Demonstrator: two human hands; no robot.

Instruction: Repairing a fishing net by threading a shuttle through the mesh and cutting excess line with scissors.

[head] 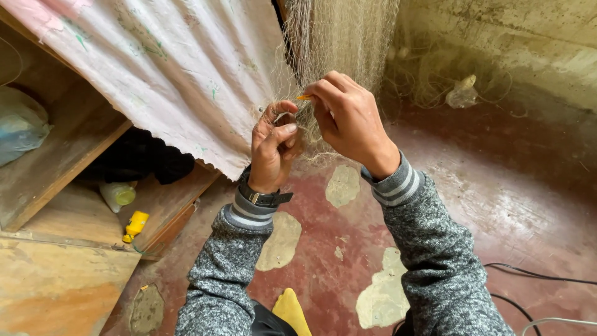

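Left grip: the left hand is pinching together on strands of the fine pale mesh fishing net, thumb pressing against curled fingers.
Right grip: the right hand is clamping on a small orange netting needle, just above the left grip.
Net: hanging above both grips, touching them.
Beside: a pink patterned cloth is draping left of the grips.
Below: worn red floor.

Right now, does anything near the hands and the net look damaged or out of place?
Yes. The red floor is worn: pale patches show where the coating is gone. A small yellow bottle lies tipped on the wooden shelf. The left hand and right hand pinch the net.
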